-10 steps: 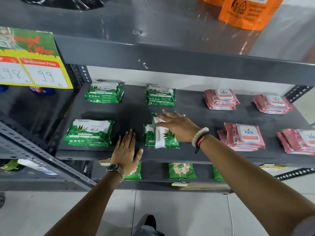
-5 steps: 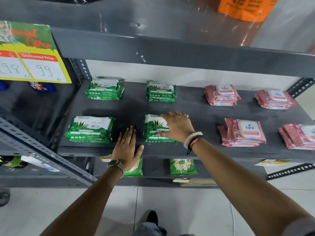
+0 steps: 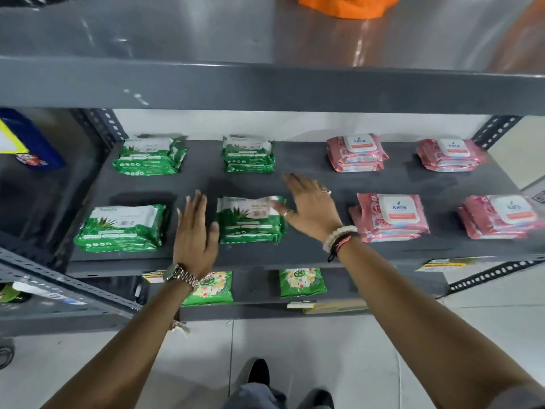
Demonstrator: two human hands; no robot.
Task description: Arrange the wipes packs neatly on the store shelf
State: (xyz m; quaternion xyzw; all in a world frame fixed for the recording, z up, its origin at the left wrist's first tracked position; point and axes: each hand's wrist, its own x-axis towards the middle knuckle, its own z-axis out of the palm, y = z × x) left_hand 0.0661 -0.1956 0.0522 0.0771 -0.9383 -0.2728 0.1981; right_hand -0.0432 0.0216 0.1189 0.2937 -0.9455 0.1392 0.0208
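Grey metal shelf point(image 3: 309, 255) holds eight stacks of wipes packs, two rows of four. Left half green, right half pink. Back row: green stack far left point(image 3: 147, 156), second green stack point(image 3: 249, 154), pink stack point(image 3: 356, 153), pink stack far right point(image 3: 449, 154). Front row: green stack at front left point(image 3: 122, 227), front centre green stack point(image 3: 250, 219), pink stack point(image 3: 389, 216), pink stack at the right end point(image 3: 501, 216), partly blurred.

Left hand point(image 3: 194, 234) lies flat, palm down, fingers straight and close together, grip spread and clamped on nothing. It sits just beside the left edge of the front centre green stack; thumb tip touches or nearly touches that edge, can't tell which. Watch on that wrist.

Right hand point(image 3: 312, 205) hovers open, fingers spread and motion-blurred, over the shelf just right of the same stack. Thumb overlaps the stack's upper right corner; contact unclear. Nothing held. Bead bracelet and cords on that wrist.

So the front centre green stack lies between the two hands, flat, label up, roughly square to the shelf edge.

Lower shelf point(image 3: 259, 290) carries two green floral packs point(image 3: 302, 281). Orange bag point(image 3: 345, 5) sits on the upper shelf. Blue container point(image 3: 29, 140) at far left. Tiled floor point(image 3: 324, 364) below, a shoe visible.
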